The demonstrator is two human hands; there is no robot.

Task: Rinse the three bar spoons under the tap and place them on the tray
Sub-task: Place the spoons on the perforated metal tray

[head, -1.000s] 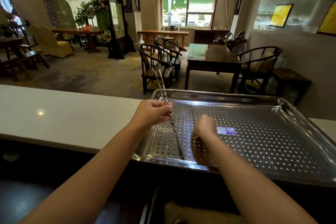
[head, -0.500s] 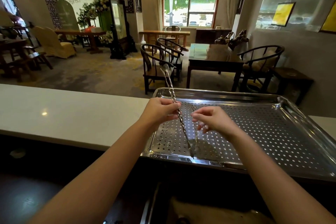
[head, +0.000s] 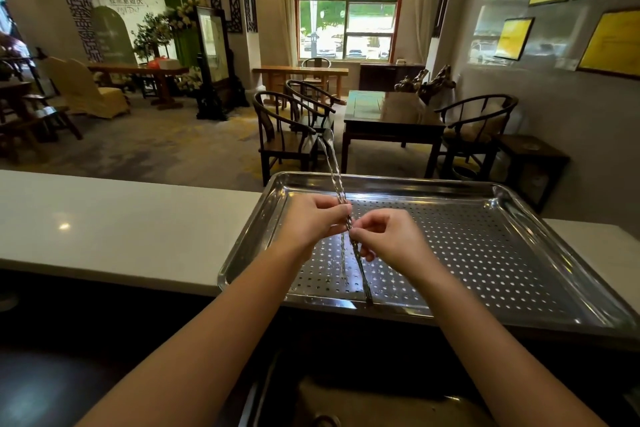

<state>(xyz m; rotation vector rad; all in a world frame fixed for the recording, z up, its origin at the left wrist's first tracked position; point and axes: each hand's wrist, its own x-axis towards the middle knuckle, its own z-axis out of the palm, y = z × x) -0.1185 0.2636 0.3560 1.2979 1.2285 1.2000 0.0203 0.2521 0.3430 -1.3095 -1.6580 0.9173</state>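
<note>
A perforated steel tray (head: 491, 253) sits on the white counter in front of me. My left hand (head: 311, 222) grips two twisted bar spoons (head: 334, 170) at mid-stem. They tilt over the tray's left part, bowls up and away, lower ends near the tray's front rim. My right hand (head: 388, 239) is beside the left one, its fingertips pinched on the stem of one of these held spoons. A third bar spoon (head: 343, 258) lies flat on the tray between my hands, mostly hidden by them.
The white counter (head: 121, 218) stretches to the left of the tray. Below the front edge is a dark sink (head: 346, 402). No tap shows. Beyond the counter stand dark wooden chairs (head: 287, 135) and a table (head: 391, 114).
My right hand let go of one spoon on the tray, rose and moved left to pinch a spoon in my left hand. The held spoons shifted slightly right.
</note>
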